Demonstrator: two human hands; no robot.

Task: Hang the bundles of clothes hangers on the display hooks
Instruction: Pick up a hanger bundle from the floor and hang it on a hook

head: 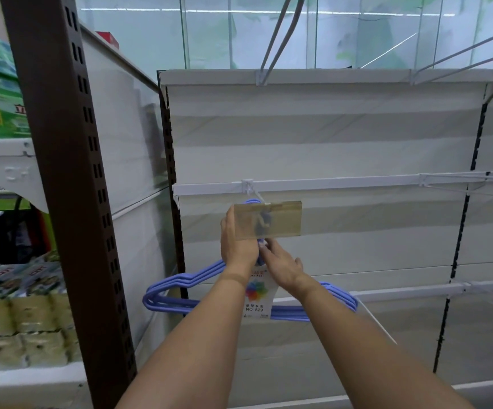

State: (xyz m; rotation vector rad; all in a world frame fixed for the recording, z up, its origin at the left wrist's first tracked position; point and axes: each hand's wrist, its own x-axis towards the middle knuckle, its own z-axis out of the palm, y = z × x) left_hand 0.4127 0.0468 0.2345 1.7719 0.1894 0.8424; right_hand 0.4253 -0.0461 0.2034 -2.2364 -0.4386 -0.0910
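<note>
A bundle of blue clothes hangers (177, 293) with a white paper label (258, 299) hangs in front of the white back panel. Its hook necks rise behind a clear price tag holder (283, 219) at the tip of a display hook (251, 188) fixed on the middle rail. My left hand (236, 246) grips the bundle's neck just below the tag holder. My right hand (283, 265) pinches the neck from the right, fingertips meeting the left hand. The top of the hanger hooks is blurred behind the tag holder.
A brown slotted upright (71, 172) stands at left, with stocked shelves of packaged goods (18, 317) beyond it. Several bare wire display hooks (460, 53) jut out from the top and middle rails at right. A lower rail (410, 289) crosses behind the bundle.
</note>
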